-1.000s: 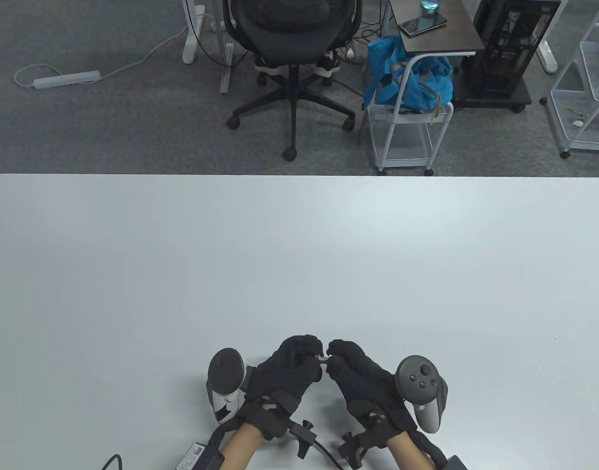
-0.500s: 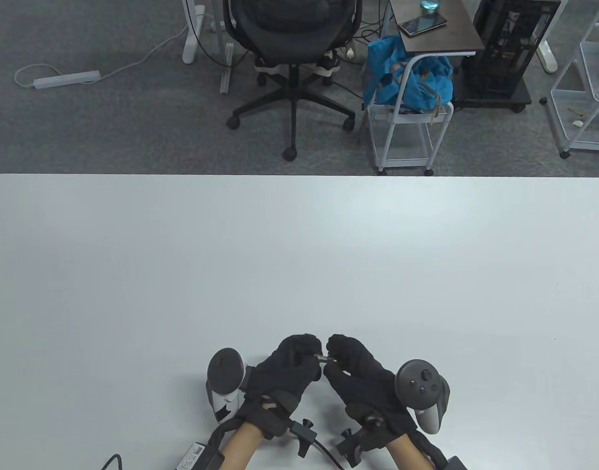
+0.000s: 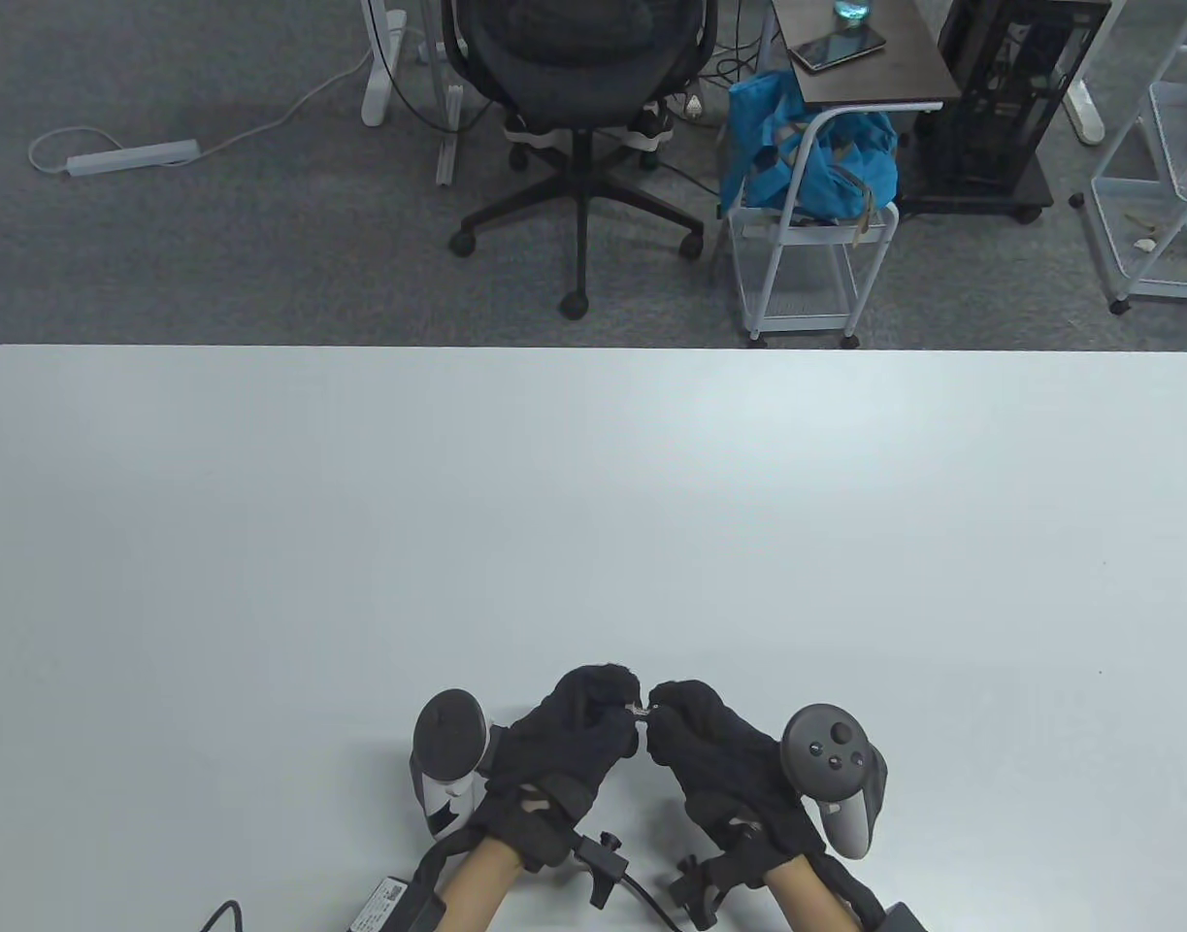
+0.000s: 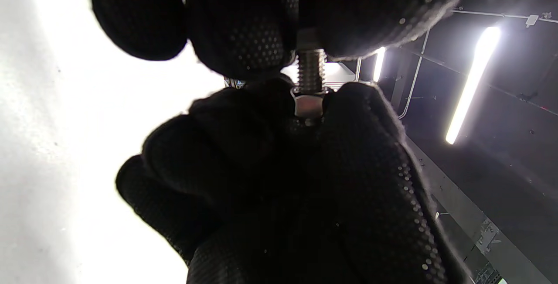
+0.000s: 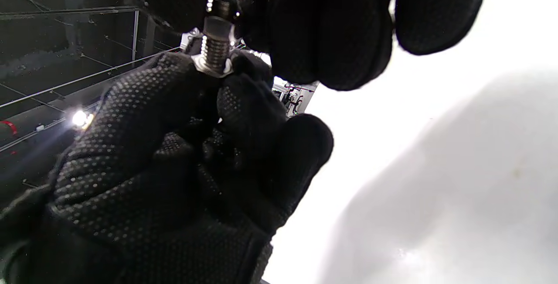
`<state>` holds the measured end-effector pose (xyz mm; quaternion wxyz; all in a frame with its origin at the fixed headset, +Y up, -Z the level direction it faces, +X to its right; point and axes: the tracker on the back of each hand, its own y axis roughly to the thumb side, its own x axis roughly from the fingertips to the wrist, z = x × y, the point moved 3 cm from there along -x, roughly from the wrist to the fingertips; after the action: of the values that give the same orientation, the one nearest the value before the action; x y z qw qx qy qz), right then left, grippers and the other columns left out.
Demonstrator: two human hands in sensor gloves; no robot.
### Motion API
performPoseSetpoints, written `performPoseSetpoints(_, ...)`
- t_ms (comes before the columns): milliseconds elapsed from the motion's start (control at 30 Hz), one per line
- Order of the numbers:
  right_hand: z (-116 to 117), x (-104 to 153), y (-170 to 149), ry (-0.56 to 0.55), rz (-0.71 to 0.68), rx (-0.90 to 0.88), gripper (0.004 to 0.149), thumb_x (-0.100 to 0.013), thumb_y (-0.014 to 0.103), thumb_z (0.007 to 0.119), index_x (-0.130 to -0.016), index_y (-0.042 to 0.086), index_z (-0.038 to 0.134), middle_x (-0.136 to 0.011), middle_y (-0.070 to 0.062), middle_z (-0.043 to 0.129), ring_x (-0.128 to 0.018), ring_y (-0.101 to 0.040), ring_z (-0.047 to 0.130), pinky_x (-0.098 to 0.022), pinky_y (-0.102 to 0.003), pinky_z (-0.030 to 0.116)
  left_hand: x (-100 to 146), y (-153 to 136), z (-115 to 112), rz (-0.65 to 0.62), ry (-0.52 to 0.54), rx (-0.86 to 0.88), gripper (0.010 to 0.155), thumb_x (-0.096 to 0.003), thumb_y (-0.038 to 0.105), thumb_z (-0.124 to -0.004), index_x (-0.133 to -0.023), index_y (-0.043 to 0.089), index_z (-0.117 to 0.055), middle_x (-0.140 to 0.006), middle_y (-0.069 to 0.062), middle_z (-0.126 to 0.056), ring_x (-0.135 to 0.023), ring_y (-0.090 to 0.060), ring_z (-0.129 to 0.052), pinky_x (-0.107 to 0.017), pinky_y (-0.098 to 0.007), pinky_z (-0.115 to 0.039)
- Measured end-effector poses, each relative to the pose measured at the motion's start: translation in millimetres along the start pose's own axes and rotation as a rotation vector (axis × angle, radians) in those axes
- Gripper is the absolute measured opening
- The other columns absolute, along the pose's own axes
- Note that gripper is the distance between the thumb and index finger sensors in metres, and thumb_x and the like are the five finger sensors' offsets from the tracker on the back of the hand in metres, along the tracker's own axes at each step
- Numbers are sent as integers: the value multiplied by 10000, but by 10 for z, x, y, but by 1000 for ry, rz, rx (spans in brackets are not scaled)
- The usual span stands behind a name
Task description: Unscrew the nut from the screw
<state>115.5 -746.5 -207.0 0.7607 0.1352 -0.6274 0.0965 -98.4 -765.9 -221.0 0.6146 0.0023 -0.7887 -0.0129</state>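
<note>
A small steel screw [image 3: 642, 714] is held level between my two hands, low over the table's near edge. My left hand [image 3: 620, 707] grips the head end; its threaded shank [image 4: 310, 68] comes out from under those fingertips. My right hand [image 3: 661, 714] pinches the hex nut [image 4: 307, 103] between thumb and fingertips, near the free end of the thread. In the right wrist view the nut [image 5: 216, 24] sits under my right fingertips, with bare thread [image 5: 213, 50] running to my left hand's fingers [image 5: 144, 100]. The screw head is hidden.
The white table [image 3: 593, 505] spreads out ahead of my hands. A tracker sits on each hand, the left [image 3: 447, 748] and the right [image 3: 834, 767]. Cables [image 3: 612, 869] trail from the wrists at the bottom edge. An office chair [image 3: 578, 116] and carts stand beyond the far edge.
My right hand rolled a little around the nut and came back, its tracker shifting with it. My left hand has stayed still on the screw.
</note>
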Motion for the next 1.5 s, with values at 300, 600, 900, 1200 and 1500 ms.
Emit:
performPoseSetpoints(300,-33,3,67,-37,-65,7,523,-545,369,754,-971,76,682,-765,-110,876,-609,-340,926,-541,-597,767,-1,3,0,1,-2,5,469,-476,365,-855,-924,250,-776,-856,-148,-872,-524,-223,-982,-532,-557,-821)
performPoseSetpoints(600,-11,4,58,-6,-58,-12,595,-549,403,750,-1043,101,615,-892,-172,790,-726,-414,847,-572,-639,705,0,3,10,1,7,13,469,-475,364,-855,-923,250,-777,-853,-150,-874,-523,-221,-983,-532,-557,-822)
performPoseSetpoints(900,4,4,-34,11,17,-26,622,-568,495,665,-981,31,698,-804,-197,867,-638,-440,890,-528,-660,711,-1,5,8,-5,1,7,469,-474,364,-858,-922,250,-779,-854,-147,-874,-523,-221,-983,-531,-557,-823)
performPoseSetpoints(1200,0,-6,-12,2,-18,-3,565,-556,432,713,-959,36,706,-740,-137,900,-578,-367,932,-521,-613,762,1,0,6,-2,-4,5,469,-475,365,-856,-923,253,-777,-855,-147,-873,-522,-220,-983,-532,-557,-823)
performPoseSetpoints(1500,-6,-9,-5,-9,-31,8,556,-550,409,731,-964,40,702,-735,-124,901,-573,-350,939,-520,-602,774,2,-3,2,1,-6,5,469,-475,364,-856,-923,251,-778,-854,-148,-874,-524,-222,-982,-531,-557,-823)
